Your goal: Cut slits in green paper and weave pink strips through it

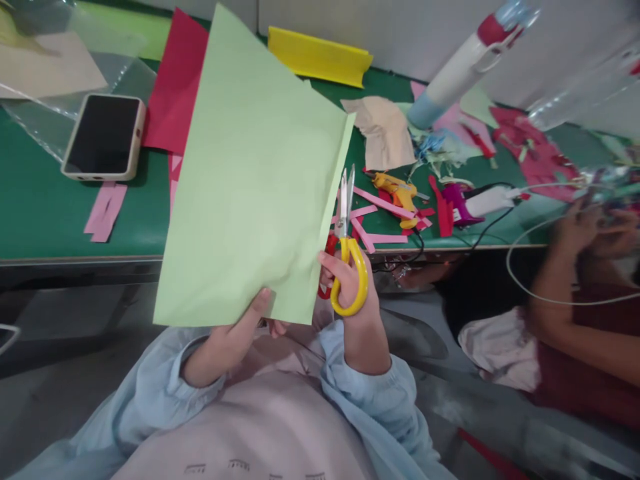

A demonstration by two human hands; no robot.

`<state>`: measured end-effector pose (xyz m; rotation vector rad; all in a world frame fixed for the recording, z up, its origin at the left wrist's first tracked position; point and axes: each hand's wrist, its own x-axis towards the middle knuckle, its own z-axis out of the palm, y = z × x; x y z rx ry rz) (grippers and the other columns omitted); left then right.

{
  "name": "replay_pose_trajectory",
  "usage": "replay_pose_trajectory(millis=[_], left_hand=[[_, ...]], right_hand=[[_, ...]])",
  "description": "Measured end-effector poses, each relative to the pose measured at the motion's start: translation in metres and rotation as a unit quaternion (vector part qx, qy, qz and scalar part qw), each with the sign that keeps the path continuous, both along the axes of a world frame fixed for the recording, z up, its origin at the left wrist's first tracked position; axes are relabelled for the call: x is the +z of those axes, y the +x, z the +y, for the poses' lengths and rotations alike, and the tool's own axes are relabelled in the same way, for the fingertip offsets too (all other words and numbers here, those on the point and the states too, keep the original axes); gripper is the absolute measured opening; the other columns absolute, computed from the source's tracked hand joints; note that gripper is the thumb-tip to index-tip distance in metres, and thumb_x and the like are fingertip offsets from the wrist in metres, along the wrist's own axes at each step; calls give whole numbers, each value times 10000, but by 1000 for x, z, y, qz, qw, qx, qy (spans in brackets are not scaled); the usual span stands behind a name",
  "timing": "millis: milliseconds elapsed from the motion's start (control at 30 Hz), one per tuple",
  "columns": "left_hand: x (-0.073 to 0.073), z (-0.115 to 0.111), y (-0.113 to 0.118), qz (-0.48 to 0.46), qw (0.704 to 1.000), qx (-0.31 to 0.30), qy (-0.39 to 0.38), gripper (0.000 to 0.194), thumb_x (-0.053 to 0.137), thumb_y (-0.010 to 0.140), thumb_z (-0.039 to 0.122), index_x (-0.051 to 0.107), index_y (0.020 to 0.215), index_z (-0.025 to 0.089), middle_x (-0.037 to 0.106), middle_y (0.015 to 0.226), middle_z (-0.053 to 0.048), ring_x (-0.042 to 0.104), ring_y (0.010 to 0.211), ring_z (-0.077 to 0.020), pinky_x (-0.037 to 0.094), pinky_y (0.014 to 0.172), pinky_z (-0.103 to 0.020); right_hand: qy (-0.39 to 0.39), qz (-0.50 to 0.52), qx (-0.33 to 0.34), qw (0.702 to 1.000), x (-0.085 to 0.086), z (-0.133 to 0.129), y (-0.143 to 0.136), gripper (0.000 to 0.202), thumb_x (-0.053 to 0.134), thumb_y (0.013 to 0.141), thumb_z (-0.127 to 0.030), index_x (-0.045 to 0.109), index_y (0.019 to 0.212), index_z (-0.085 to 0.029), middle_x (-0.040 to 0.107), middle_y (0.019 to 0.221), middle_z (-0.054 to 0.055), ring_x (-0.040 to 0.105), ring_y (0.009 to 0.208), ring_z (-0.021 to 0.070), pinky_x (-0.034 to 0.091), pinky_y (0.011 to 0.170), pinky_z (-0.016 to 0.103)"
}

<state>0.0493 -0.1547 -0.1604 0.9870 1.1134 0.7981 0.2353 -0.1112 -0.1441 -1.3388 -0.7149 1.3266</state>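
Note:
A large sheet of light green paper [250, 187] is held up in front of me, tilted, with a narrow fold or strip along its right edge. My left hand [243, 327] grips its bottom edge, thumb on top and fingers behind. In my right hand [355, 280] are scissors with yellow handles [356, 277], their blades pointing up beside the sheet's right edge and slightly apart. The right thumb and fingers also lie at that edge of the paper. A second handle, red [327, 263], shows partly behind the right fingers.
On the green table [35, 220] lie a phone-like device [104, 137], red paper [175, 87], pink strips [370, 227], a yellow glue gun [397, 193] and a beige cloth-like piece [385, 133]. A white bottle [455, 73] stands behind. A co-worker's arms [565, 267] are at right, near a white cable [520, 283].

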Motion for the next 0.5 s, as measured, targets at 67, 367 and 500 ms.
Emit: replay_pose_trajectory(millis=[67,367,500], left_hand=[[0,1,2,-67,996,3,-61,480,530,895,556,683,636,180,660,570,-42,619,513,-167,558,535,-293],[-4,4,7,-106,982,99,-118,428,644,802,542,612,592,170,535,406,-2,477,352,-118,426,370,-245],[-8,19,2,18,990,140,-17,461,559,858,584,600,628,187,604,502,-23,551,440,-137,464,424,-252]], right_hand=[[-4,24,8,1000,-1,0,-1,265,742,681,-316,533,820,-230,433,512,-104,364,379,52,284,362,200],[10,83,-12,996,1,5,-9,267,742,680,-335,513,749,-215,437,525,-89,363,408,52,273,373,196],[4,65,-20,998,-2,-2,-7,425,753,698,-418,532,1014,-238,574,697,-51,396,493,66,285,403,191]])
